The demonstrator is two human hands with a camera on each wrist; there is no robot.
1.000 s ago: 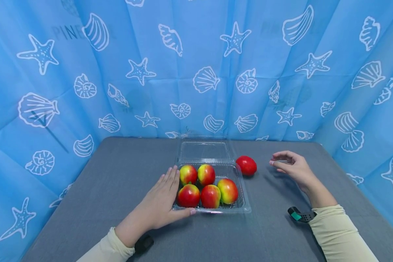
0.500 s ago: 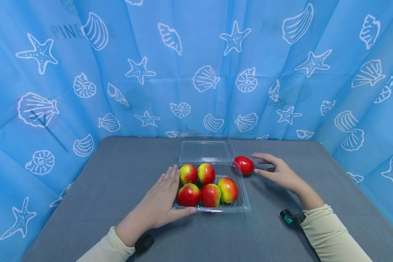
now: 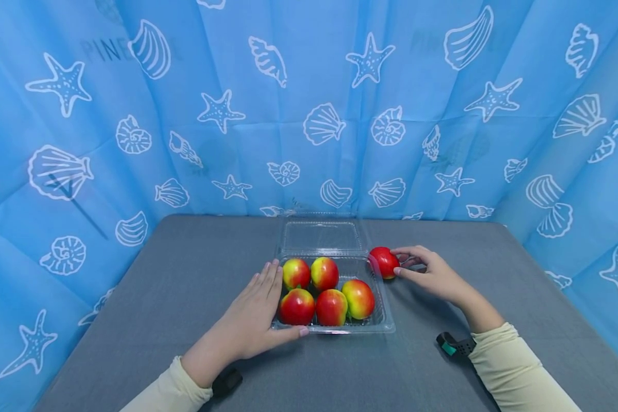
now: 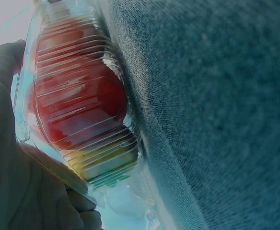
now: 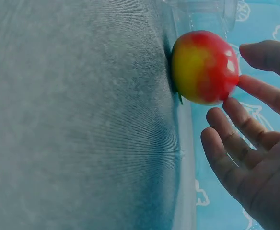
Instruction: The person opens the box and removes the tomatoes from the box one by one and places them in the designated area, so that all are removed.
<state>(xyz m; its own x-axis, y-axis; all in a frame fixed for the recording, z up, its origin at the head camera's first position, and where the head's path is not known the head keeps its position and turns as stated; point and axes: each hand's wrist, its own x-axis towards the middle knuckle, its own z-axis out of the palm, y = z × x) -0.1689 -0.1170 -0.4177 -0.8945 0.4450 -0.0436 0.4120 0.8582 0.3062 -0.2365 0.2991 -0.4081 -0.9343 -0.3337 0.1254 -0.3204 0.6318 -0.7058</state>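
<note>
The round, glossy red-and-yellow fruit (image 3: 383, 263) sits right of centre, by the clear plastic hinged box (image 3: 350, 330). The right hand (image 3: 435, 277) has fingers parted at it, not visibly clamped; best straddle its widest part, then squeeze evenly. The left hand (image 3: 252, 317), fingers straight, flanks the box, lower centre.

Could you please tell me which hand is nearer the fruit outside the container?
Right hand, its fingers at the fruit; the left hand is across the container, at its left side.
</note>
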